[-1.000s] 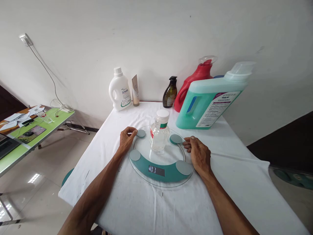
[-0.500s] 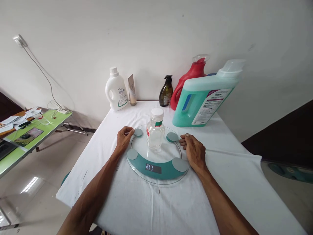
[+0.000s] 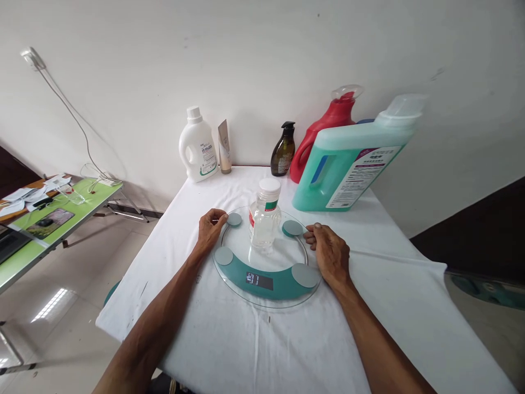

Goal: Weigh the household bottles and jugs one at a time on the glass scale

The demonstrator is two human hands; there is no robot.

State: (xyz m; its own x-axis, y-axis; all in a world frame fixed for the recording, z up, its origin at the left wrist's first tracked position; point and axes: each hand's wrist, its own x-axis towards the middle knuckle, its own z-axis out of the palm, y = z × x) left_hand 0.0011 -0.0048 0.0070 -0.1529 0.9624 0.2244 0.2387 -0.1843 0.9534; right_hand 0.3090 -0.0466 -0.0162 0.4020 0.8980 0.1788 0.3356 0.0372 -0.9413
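Note:
A round glass bathroom scale [image 3: 283,285] with a green band and grey pads lies flat on the white cloth. Its small dark display is lit, the digits too blurred to read. On the glass stands a clear plastic bottle [image 3: 266,224], upright, with a white cap and a red and green label. My left hand [image 3: 210,229] is closed at the scale's far left rim, thumb and fingers pinching the edge by a grey pad. Opposite it, my right hand [image 3: 330,254] has its fingers curled on the right rim. Neither hand touches the bottle.
Along the wall stand a white detergent bottle [image 3: 199,148], a beige tube [image 3: 224,148], a dark pump bottle [image 3: 283,150], a red jug [image 3: 328,123] and a large green jug [image 3: 353,164]. A green side table [image 3: 88,200] with papers is at left.
The view has shifted slightly, so everything sits a little further right. Both hands stay at the scale's rim, and the bottle stands as before.

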